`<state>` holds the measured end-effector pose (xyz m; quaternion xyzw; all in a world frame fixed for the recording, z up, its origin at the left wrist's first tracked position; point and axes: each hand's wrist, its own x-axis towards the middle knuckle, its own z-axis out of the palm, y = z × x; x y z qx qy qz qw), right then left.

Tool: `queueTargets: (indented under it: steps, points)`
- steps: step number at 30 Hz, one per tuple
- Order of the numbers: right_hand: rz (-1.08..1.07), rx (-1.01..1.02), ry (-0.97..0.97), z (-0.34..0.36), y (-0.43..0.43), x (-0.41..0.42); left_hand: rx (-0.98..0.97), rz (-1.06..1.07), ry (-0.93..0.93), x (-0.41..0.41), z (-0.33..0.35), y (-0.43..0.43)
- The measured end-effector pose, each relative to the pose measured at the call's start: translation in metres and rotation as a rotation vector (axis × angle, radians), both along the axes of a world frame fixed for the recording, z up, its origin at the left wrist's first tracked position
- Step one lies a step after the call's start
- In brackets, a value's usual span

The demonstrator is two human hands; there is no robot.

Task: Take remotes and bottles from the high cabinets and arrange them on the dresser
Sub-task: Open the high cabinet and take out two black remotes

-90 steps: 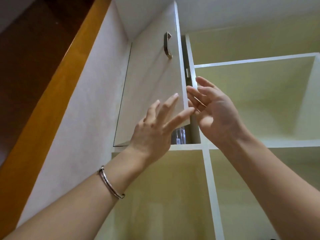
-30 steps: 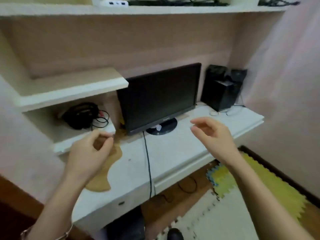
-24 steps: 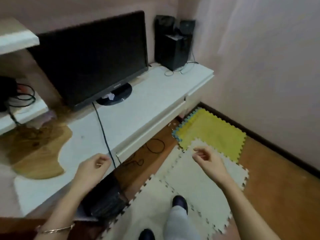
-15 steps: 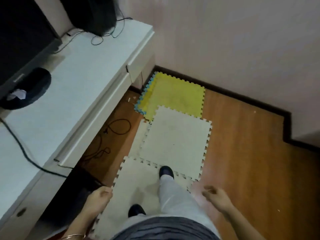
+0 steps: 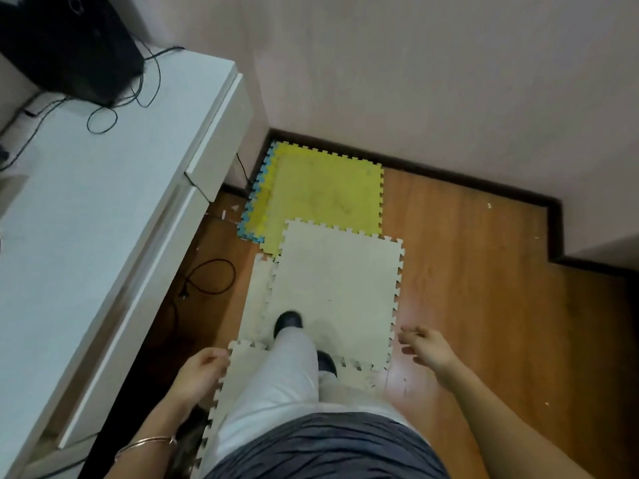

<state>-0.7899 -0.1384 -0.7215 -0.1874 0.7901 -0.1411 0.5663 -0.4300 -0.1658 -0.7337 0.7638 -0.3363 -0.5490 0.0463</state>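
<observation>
I am looking straight down at the floor. My left hand (image 5: 200,373) hangs low beside my left leg, fingers loosely curled, holding nothing. My right hand (image 5: 427,349) is out to the right over the wooden floor, fingers apart and empty. The white dresser top (image 5: 79,209) runs along the left side. No remote, bottle or high cabinet shows in this view.
A black speaker (image 5: 69,43) with loose cables sits at the dresser's far end. Foam puzzle mats lie underfoot, cream ones (image 5: 335,288) and a yellow one (image 5: 321,195). A black cable (image 5: 207,278) coils on the floor below the dresser. Pink walls close the far side.
My view swung from the open high cabinet down past the monitor to the floor. Both hands dropped from the cabinet door to my sides, empty throughout.
</observation>
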Motion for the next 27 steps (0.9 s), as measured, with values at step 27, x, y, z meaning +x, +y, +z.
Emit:
queueTargets:
  steps: [27]
  points:
    - [-0.085,0.174,-0.002,-0.079,-0.405,-0.171,0.052,0.357,0.104,-0.132,-0.067,-0.436]
